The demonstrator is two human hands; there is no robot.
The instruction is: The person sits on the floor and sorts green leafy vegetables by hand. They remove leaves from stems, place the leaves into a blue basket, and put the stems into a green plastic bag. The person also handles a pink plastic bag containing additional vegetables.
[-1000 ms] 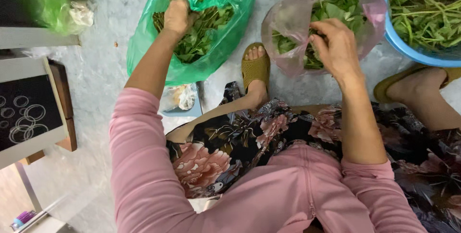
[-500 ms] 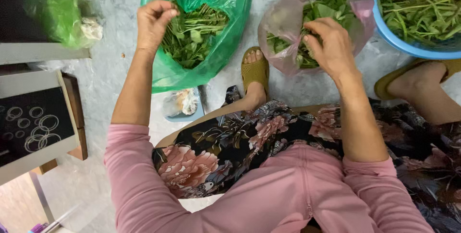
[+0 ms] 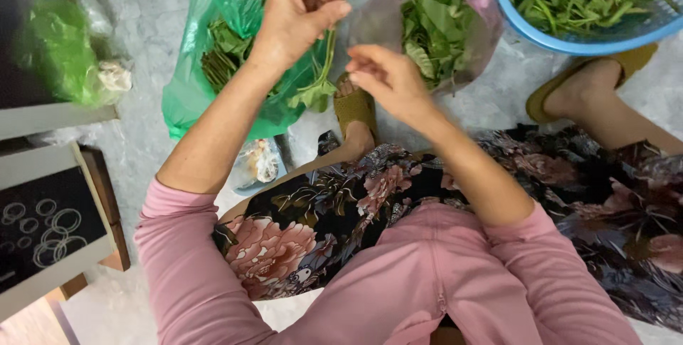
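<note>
My left hand [image 3: 302,11] is raised above a green plastic bag [image 3: 213,53] of leafy stems and pinches a green vegetable stalk [image 3: 324,67] that hangs down with leaves at its lower end. My right hand [image 3: 388,82] hovers just right of that stalk, fingers loosely curled, holding nothing I can see. Behind the right hand a pinkish clear bag [image 3: 484,25] holds picked green leaves. My foot in a mustard sandal [image 3: 356,107] rests between the two bags.
A blue basin [image 3: 569,39] of greens sits at the top right, my other sandalled foot [image 3: 576,89] below it. A small clear bag [image 3: 256,163] lies by my knee. A grey-framed dark board [image 3: 43,224] and another green bag [image 3: 60,50] stand at the left.
My left hand has lifted a stalk out of the green bag. My right hand has left the pinkish bag and moved left toward the stalk.
</note>
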